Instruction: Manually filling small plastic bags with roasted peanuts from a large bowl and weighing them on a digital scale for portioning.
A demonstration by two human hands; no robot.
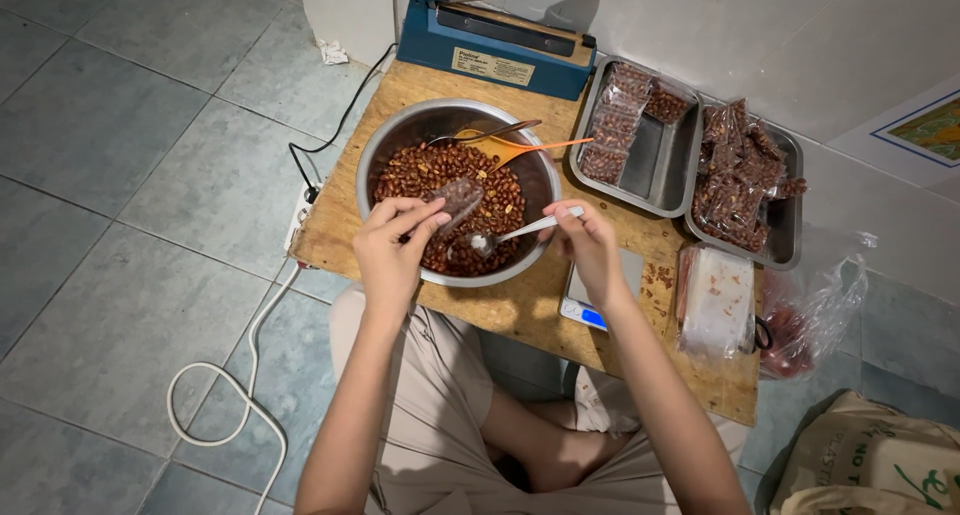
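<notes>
from the head view, your left hand (392,243) pinches a small clear bag (458,200) by its mouth between thumb and fingers, holding it tilted just over the roasted nuts (420,170) in the steel bowl (385,145), likely so anything that misses drops back into the pile. your right hand (588,240) has its fingers pressed together on the handle of a metal spoon (510,234), the scoop end low against the nuts just below the bag's opening, a short lift from bowl to bag. two more utensils, an orange-handled scoop (530,151) and a dark spoon (487,133), lean on the bowl's far rim, out of your way. a small digital scale (590,310) sits just under your right wrist on the wooden board (500,315), close for weighing. beyond the bowl stands a blue heat sealer (500,30); to its right, two metal trays (665,160) hold filled packets (735,170). a stack of empty bags (715,300) lies by your right forearm.
</notes>
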